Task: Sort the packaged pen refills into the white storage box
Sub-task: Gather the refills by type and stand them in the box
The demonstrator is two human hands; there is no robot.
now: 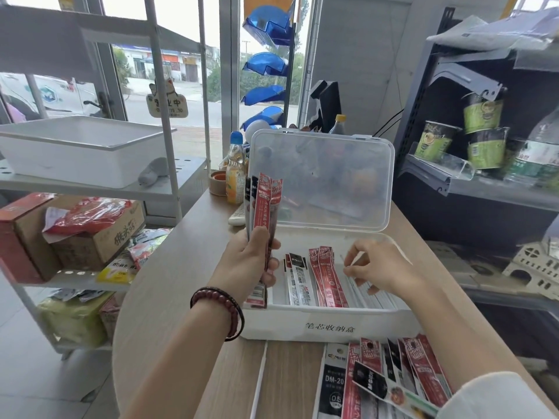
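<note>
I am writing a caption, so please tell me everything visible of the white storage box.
The white storage box is rectangular, apparently plastic, with black characters printed on its front wall. Its translucent lid stands open at the back. It rests on the wooden table. Inside lie black-and-white packs, red packs and pale ones in rows. The right hand reaches inside.

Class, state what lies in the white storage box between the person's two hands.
In the head view, black-and-white refill packets and red refill packets lie between the left hand, holding a packet bundle, and right hand.
</note>
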